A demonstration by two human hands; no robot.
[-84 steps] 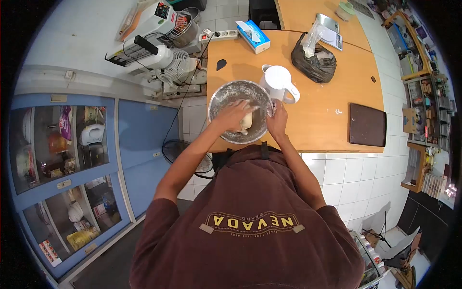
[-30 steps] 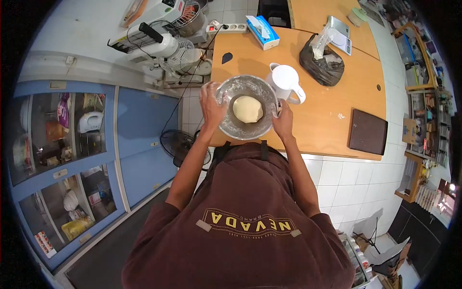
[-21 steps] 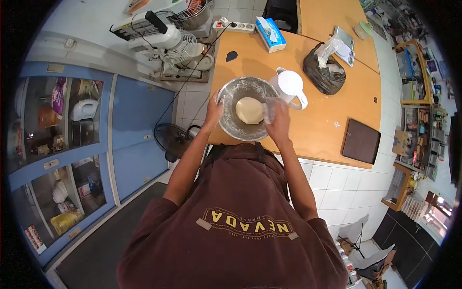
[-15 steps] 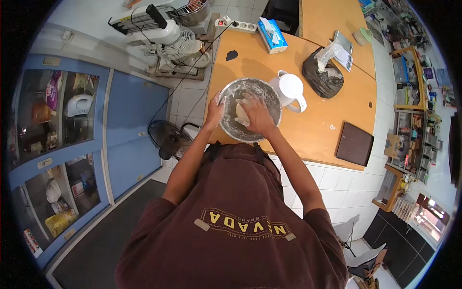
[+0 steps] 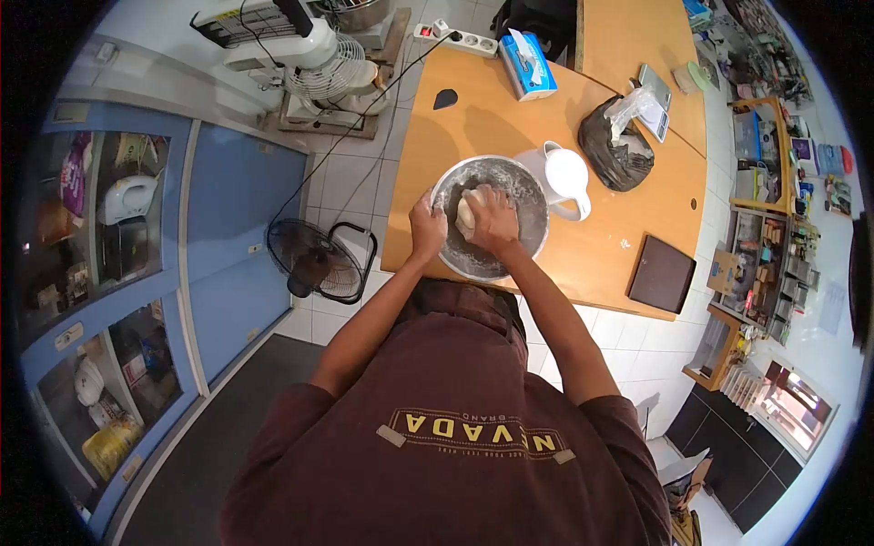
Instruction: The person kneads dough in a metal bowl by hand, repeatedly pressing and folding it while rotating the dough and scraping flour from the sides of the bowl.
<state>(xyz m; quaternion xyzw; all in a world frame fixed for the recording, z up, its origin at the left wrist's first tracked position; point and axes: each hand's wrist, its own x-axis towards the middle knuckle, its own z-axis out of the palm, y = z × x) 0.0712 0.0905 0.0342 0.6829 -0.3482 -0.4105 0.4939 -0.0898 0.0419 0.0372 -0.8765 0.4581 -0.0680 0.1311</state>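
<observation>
A round metal bowl (image 5: 528, 246), dusted with flour inside, stands at the near edge of the wooden table. My left hand (image 5: 428, 227) grips its left rim, with floury fingers against the side. Inside the bowl, my right hand (image 5: 493, 220) is closed over a pale lump of dough (image 5: 467, 215) and presses on it; part of the dough is hidden under the palm. Just right of the bowl, close to its rim, is a white pitcher (image 5: 563, 175) with a lid and handle.
On the table (image 5: 583, 255) are a black plastic bag (image 5: 614, 150), a digital scale (image 5: 654, 109), a blue tissue box (image 5: 528, 68) and a dark brown tray (image 5: 662, 275). A power strip (image 5: 464, 41) lies at the far edge. A black fan (image 5: 314, 259) stands on the floor to the left.
My right hand has drawn its fingers in around the dough, which they were spread over before. The left hand stays on the rim. The whole view has shifted slightly.
</observation>
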